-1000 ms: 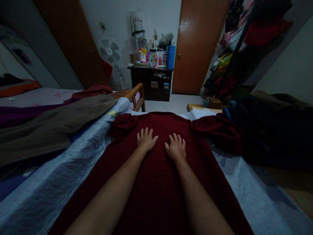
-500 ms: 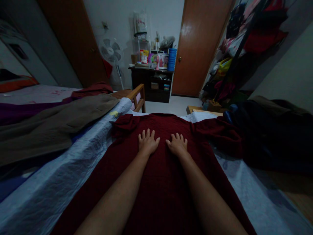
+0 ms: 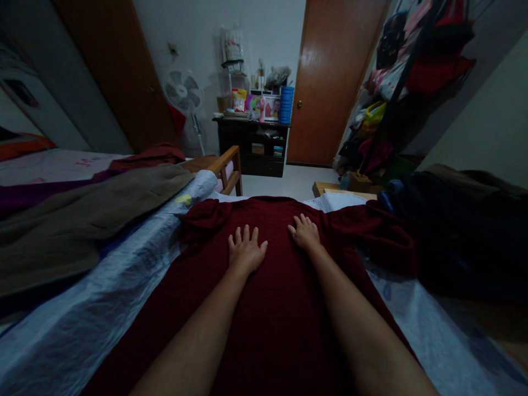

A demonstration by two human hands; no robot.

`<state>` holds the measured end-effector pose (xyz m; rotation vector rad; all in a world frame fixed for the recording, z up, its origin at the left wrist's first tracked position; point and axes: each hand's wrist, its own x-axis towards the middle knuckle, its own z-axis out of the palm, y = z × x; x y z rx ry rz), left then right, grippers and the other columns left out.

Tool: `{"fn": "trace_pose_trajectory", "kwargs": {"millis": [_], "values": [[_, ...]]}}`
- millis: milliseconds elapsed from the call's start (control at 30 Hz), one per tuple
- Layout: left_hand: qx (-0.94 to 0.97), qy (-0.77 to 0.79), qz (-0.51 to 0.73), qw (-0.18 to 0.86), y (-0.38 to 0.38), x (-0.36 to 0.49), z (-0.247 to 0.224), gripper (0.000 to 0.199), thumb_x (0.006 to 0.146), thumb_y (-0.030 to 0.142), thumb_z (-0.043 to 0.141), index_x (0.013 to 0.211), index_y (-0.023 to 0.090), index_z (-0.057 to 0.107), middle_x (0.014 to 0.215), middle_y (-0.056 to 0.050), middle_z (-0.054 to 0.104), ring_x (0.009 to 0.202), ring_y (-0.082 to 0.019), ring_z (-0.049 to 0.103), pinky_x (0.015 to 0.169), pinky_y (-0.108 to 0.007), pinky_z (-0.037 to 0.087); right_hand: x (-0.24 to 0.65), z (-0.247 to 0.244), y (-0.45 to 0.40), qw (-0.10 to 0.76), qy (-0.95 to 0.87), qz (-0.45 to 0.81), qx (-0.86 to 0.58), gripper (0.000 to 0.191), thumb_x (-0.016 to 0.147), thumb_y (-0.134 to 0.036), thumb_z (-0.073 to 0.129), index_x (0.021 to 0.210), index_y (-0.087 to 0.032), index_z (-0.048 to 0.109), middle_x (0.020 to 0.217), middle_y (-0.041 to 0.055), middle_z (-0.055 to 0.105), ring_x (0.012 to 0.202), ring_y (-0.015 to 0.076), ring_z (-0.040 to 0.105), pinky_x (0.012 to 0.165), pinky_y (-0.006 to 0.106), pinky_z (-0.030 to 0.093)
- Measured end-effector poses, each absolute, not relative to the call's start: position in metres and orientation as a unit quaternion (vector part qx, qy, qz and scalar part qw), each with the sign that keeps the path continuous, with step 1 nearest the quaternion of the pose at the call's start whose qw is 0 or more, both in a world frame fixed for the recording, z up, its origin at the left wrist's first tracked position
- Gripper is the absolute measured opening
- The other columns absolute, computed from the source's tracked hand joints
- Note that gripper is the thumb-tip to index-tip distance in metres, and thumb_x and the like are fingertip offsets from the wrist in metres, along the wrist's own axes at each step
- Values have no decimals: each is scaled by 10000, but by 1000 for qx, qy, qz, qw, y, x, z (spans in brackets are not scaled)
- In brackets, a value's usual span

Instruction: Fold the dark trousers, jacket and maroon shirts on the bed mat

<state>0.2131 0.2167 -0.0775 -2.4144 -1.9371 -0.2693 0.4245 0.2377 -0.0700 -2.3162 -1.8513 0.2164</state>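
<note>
A dark red long garment with sleeves [image 3: 276, 308] lies spread out in front of me, its neckline at the far end. My left hand [image 3: 246, 252] rests palm down on its upper left part, fingers spread. On the upper right part lies my right hand [image 3: 305, 232], palm down, fingers outstretched, a little farther from me than the left. The left sleeve [image 3: 204, 217] is bunched beside the body of the garment, and the right sleeve [image 3: 375, 231] stretches out toward a dark pile. Beneath the garment is a pale blue sheet [image 3: 136, 286].
Brown-grey clothing [image 3: 82, 214] lies on the left. A dark pile of clothes [image 3: 466, 231] sits at right. Beyond are a wooden chair or frame [image 3: 226, 168], a standing fan [image 3: 183, 91], a dark cabinet [image 3: 231, 146], a brown door [image 3: 330, 82] and hanging bags [image 3: 439, 71].
My right hand has moved slightly forward and right over the garment. My left hand has shifted a little toward me. The view has moved slightly.
</note>
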Motion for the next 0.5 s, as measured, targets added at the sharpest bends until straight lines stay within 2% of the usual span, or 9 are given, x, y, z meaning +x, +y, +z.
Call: {"fn": "trace_pose_trajectory", "kwargs": {"millis": [100,200,300,400,500], "values": [[-778,-623,-80,17,217,213,-78,664,912,578,277,1459,214,368,1541,-129,301,1407,-380,223,1103,-572,188,427,-70,248,81,-582,74,-806,635,937,-555,316,1470,-211,323,1562,144,222,1431,316,170,1116,472,141],[-778,-623,-75,17,217,213,-77,664,913,575,277,1463,211,360,1544,-131,293,1408,-381,219,1102,-576,183,424,-66,258,98,-540,78,-832,649,901,-560,400,1454,-224,352,1544,165,245,1412,355,196,1094,504,166],[-778,-623,-76,19,218,214,-78,667,913,577,278,1460,207,365,1542,-136,297,1408,-384,219,1101,-577,185,421,-60,269,132,-503,73,-851,589,854,-487,499,1356,-179,483,1446,191,394,1342,374,320,1054,518,249],[-777,-625,-72,18,219,214,-79,671,912,584,272,1461,209,364,1545,-132,290,1412,-382,212,1103,-575,186,423,-61,277,188,-551,45,-812,434,874,-333,461,1257,-153,558,1336,162,519,1251,284,445,1034,414,323],[-778,-624,-70,18,220,213,-81,677,911,595,260,1465,217,357,1550,-125,283,1415,-379,204,1106,-571,179,428,-69,281,202,-617,29,-760,422,894,-301,442,1283,-169,537,1396,115,488,1278,218,427,1064,344,298]]}}
